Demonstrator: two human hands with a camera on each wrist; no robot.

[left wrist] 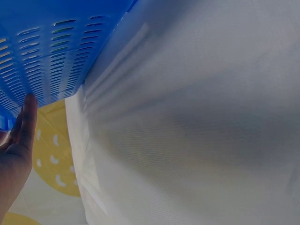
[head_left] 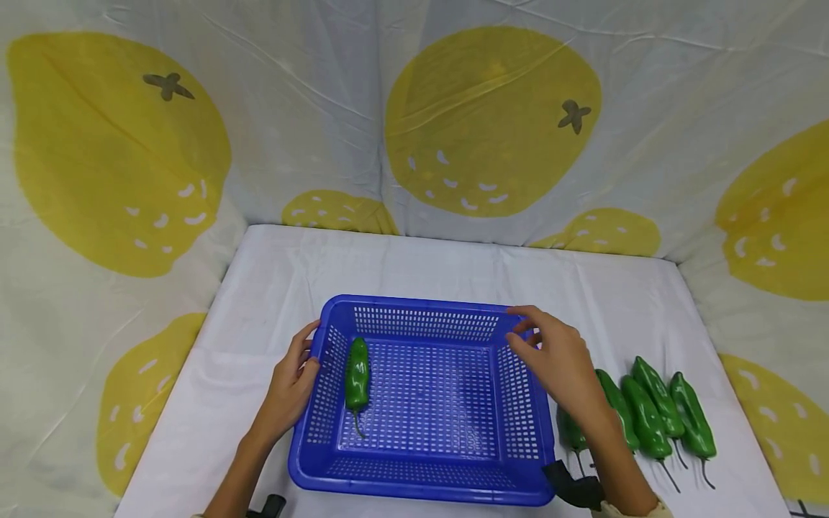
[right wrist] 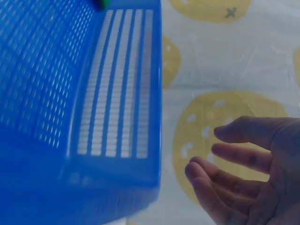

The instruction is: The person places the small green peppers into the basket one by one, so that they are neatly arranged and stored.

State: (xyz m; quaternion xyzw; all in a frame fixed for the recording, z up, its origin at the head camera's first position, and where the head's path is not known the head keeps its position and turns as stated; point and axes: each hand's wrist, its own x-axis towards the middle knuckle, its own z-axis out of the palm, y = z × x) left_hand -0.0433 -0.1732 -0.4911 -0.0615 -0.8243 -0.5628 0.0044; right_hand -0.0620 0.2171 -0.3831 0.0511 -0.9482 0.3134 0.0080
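A blue plastic basket (head_left: 427,492) with slotted walls stands on the white cloth. One green pepper (head_left: 357,375) lies inside it, near its left wall, with the stem toward the person. My left hand (head_left: 289,388) rests against the outside of the basket's left wall; in the left wrist view its straight fingers (left wrist: 29,115) touch the slotted side. Above the basket's right rim, my right hand (head_left: 560,360) is held with loosely bent fingers, thumb and fingertips apart. Nothing lies between those fingers in the right wrist view, where the hand (right wrist: 248,173) appears beside the basket.
Several green peppers (head_left: 644,417) lie on the cloth right of the basket, some partly behind the right forearm. White cloth (head_left: 414,259) covers the table. Hanging fabric with yellow lemon prints (head_left: 492,122) encloses the back and sides.
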